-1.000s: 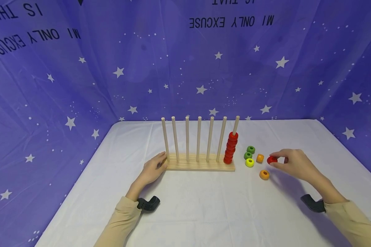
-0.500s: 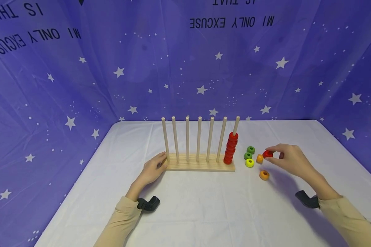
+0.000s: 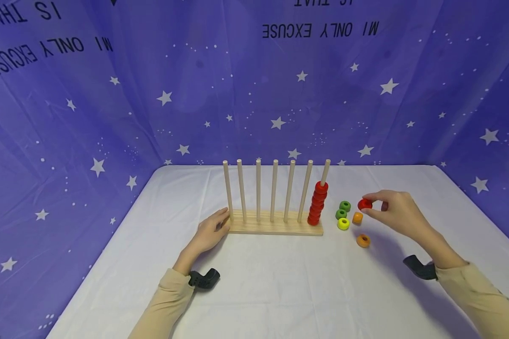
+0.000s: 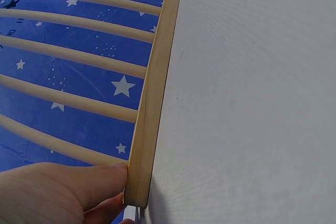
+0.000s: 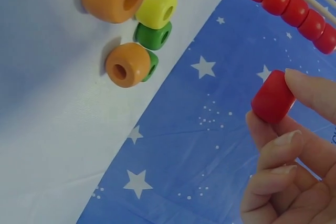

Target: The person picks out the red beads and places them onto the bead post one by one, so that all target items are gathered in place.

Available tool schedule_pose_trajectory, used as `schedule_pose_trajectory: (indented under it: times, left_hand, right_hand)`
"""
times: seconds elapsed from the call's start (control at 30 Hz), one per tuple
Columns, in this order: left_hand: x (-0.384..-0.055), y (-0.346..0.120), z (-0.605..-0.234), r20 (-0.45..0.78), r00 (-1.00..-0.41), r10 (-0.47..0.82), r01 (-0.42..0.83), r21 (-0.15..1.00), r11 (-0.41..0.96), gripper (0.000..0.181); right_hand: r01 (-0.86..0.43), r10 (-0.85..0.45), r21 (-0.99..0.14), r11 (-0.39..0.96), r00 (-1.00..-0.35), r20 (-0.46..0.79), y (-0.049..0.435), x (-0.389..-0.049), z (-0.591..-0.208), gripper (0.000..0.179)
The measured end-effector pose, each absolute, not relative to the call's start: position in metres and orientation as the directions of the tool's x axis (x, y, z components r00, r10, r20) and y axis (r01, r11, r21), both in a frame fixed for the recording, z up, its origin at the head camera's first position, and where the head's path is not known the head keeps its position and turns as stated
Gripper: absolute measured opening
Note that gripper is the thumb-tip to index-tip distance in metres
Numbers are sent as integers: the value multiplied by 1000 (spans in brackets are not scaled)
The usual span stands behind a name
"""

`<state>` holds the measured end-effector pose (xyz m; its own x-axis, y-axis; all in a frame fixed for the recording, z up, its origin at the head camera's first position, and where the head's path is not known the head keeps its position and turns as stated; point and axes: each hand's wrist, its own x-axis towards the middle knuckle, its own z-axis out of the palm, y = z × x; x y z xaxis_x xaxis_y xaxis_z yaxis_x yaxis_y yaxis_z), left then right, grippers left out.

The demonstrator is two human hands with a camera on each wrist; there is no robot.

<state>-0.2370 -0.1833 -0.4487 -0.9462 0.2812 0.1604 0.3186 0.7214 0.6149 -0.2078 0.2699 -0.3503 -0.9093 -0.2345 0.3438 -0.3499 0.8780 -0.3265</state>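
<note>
A wooden peg rack stands on the white cloth, its upright pegs in a row. Red beads are stacked on the rightmost peg, whose tip stays bare. My left hand grips the left end of the rack's base, thumb beside the nearest peg in the left wrist view. Between thumb and fingertips, my right hand pinches a loose red bead. It is raised over the cloth, right of the rack and close to the loose beads.
Two green beads, a yellow bead, an orange bead and another orange bead lie right of the rack. Behind the table hangs a purple star-printed curtain. Each wrist wears a black camera mount.
My right hand has lifted the red bead and carried it left and away from me, past the nearer orange bead. The left hand keeps its place at the rack.
</note>
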Motion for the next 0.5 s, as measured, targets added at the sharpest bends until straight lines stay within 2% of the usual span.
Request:
schedule_pose_trajectory:
  times: [0.5]
  left_hand:
    - [-235,-182,-447,155,-950,270,306,623,719,47]
  right_hand:
    - [-376,-236,-314,872,-885,402,260,-212,-334,28]
